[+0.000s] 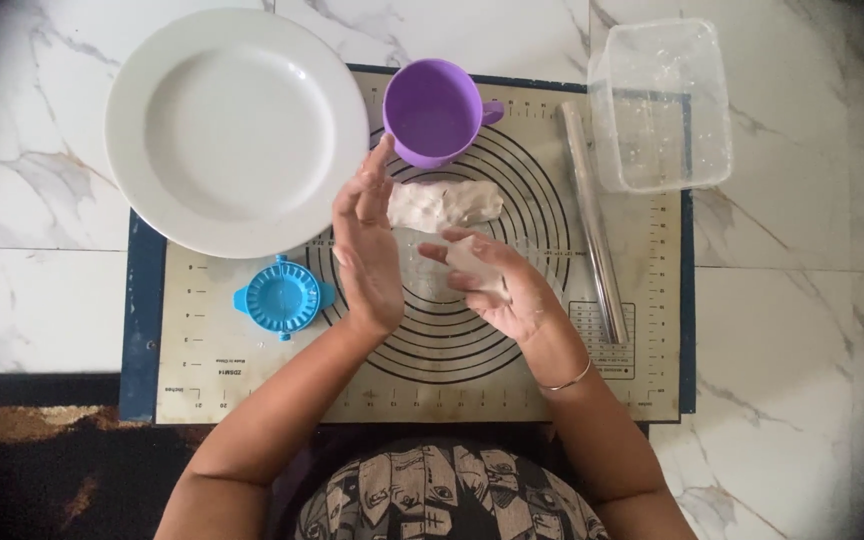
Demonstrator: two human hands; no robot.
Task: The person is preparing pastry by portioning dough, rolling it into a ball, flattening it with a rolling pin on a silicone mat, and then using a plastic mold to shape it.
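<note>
A white marble floor carries a baking mat (252,385) printed with rings. Over the mat's rings, the right hand (512,290) cups a small piece of dough (472,262) in curled fingers, while the left hand (367,250) stands beside it, flat and empty. This looks like shaping a portion; the next move likely calls for pressing the palms together. Beyond the hands on the mat lie the dough lump (444,203) and a purple cup (434,110).

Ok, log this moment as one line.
left hand: open, raised | right hand: cupping dough piece | dough log: on mat
</note>
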